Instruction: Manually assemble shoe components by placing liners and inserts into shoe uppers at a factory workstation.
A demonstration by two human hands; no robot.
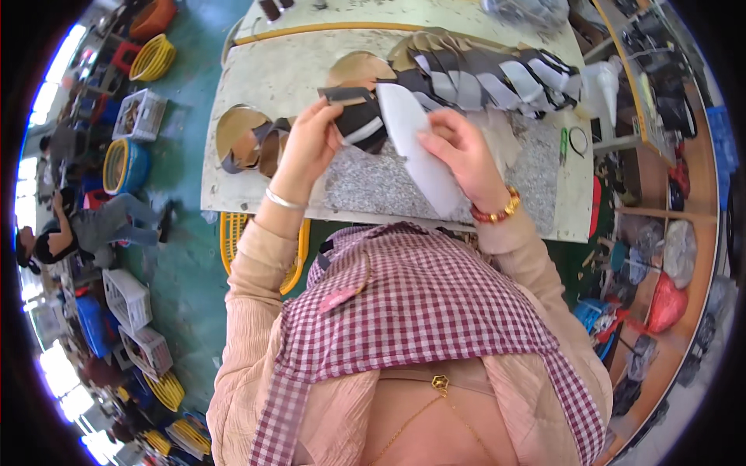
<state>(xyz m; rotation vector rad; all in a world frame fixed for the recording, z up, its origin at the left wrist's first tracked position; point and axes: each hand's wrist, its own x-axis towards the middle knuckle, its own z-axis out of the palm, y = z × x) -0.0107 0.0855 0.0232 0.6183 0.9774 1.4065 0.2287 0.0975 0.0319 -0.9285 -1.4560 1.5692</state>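
My left hand [317,130], with a silver bangle at the wrist, pinches the edge of a dark piece [361,123] with a tan strip and a white band, like a cut part of a shoe upper. My right hand [464,152], wearing a red bead bracelet, grips a long curved white sheet [413,144] between thumb and fingers. The sheet's upper end overlaps or lies beside the dark piece; whether they touch I cannot tell. Both are held above a grey speckled mat [373,186]. Beyond them lies an overlapping row of dark, grey and white cut pieces [474,74].
Tan rounded pieces [242,130] lie at the table's left. A green-handled tool [563,145] and a thin black ring [577,140] are at its right. A yellow basket [233,241] stands under the front edge. Shelving [660,210] borders the right; another person [101,225] is at far left.
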